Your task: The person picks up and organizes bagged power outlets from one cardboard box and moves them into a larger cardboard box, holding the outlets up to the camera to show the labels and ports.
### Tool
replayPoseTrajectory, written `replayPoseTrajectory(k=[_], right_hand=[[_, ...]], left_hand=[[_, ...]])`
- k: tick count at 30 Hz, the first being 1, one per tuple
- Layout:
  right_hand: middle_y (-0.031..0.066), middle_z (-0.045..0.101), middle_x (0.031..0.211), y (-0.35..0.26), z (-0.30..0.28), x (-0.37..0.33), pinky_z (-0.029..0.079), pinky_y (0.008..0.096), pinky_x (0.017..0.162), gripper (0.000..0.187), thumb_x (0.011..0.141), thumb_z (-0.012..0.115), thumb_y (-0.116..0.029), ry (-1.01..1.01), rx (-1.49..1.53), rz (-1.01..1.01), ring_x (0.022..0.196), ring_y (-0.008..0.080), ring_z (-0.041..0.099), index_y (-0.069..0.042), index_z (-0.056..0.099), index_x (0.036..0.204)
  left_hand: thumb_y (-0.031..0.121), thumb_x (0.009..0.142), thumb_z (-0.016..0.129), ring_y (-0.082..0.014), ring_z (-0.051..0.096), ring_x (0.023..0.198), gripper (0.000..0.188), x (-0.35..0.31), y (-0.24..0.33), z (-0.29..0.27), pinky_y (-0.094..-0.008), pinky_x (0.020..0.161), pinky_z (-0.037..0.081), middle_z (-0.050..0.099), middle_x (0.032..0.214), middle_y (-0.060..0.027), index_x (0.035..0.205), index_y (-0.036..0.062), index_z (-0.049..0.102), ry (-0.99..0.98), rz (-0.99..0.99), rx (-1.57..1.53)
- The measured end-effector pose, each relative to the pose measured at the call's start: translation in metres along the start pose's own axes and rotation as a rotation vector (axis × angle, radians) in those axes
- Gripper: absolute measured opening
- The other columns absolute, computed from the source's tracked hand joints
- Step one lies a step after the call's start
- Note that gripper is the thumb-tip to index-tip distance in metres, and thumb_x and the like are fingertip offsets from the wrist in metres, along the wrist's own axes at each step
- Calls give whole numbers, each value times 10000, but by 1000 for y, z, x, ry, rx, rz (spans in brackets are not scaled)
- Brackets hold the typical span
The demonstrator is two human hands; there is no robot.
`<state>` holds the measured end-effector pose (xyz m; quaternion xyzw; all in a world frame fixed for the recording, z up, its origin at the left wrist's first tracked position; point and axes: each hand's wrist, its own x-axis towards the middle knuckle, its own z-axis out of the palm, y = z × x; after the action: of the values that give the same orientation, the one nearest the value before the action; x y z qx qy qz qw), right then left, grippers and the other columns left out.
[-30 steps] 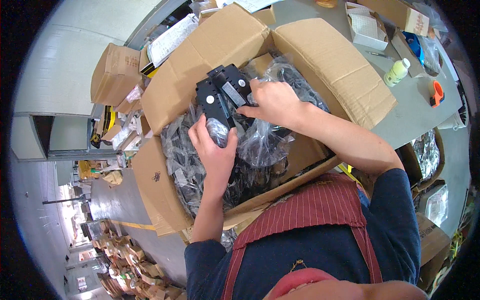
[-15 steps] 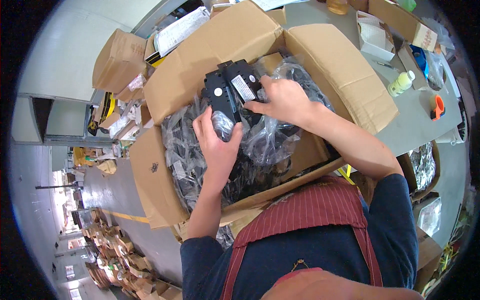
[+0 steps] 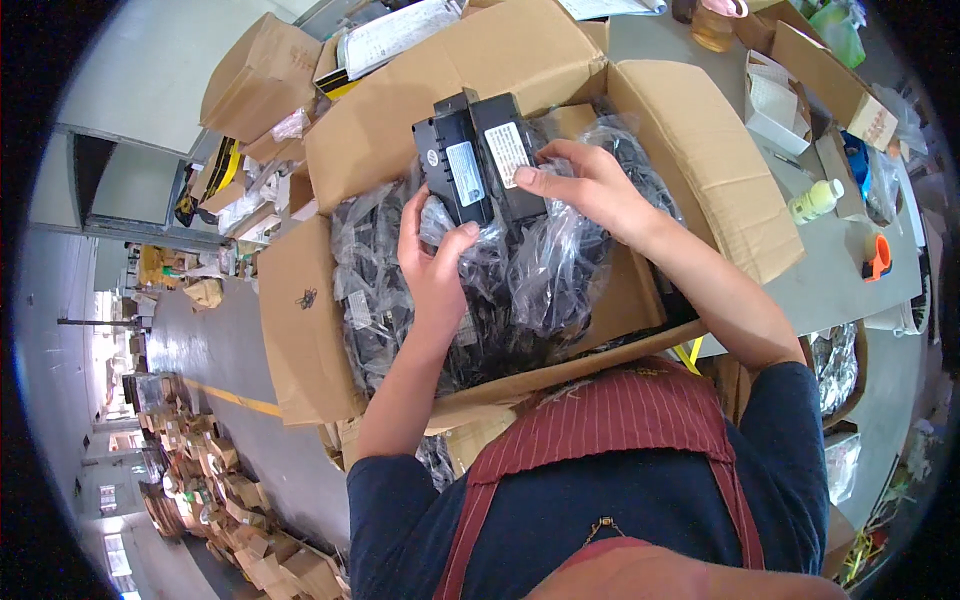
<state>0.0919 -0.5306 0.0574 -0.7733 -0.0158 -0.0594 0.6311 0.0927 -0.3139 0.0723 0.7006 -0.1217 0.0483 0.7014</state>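
Side by side over an open cardboard box (image 3: 690, 150), two black plastic units with ribbed edges are held up. My left hand (image 3: 432, 265) grips the left black unit (image 3: 437, 150), which bears a pale blue label and a small round sticker, by its lower end. Clear plastic bunches at those fingers. On the right black unit (image 3: 505, 110), with a white label, my right hand (image 3: 590, 190) closes, its thumb across the label's lower edge. Below both hands, the carton holds several dark items in clear plastic bags (image 3: 555, 275).
A grey worktable (image 3: 740, 185) carries a bottle of pale yellow liquid (image 3: 815, 200), an orange tape dispenser (image 3: 877, 257) and a small white box (image 3: 777, 105). Papers (image 3: 400, 38) and a closed carton (image 3: 262, 75) lie beyond the box. Cartons (image 3: 250, 520) are piled on the floor at left.
The two units have been turned in my hands: the left one now shows a pale blue label. My right thumb has moved onto the white label. The view has shifted slightly.
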Motion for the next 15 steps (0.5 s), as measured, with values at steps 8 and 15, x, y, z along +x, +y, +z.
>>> replayPoseTrajectory(k=[8,15], right_hand=[[100,618,727,5,7,-2,452,306,603,695,823,715,-563,-42,124,-47,668,157,573,76,643,1087],[121,635,766,2,4,-3,473,322,665,710,828,704,-573,-73,95,10,720,180,593,82,644,1097]], left_hand=[[35,713,663,-191,592,1061,613,5,-7,-7,-318,967,444,609,1171,-121,1296,-71,509,-16,-128,-189],[22,715,648,-191,617,1020,603,7,-7,-8,-314,927,472,628,1140,-134,1293,-83,511,-41,-155,-248]])
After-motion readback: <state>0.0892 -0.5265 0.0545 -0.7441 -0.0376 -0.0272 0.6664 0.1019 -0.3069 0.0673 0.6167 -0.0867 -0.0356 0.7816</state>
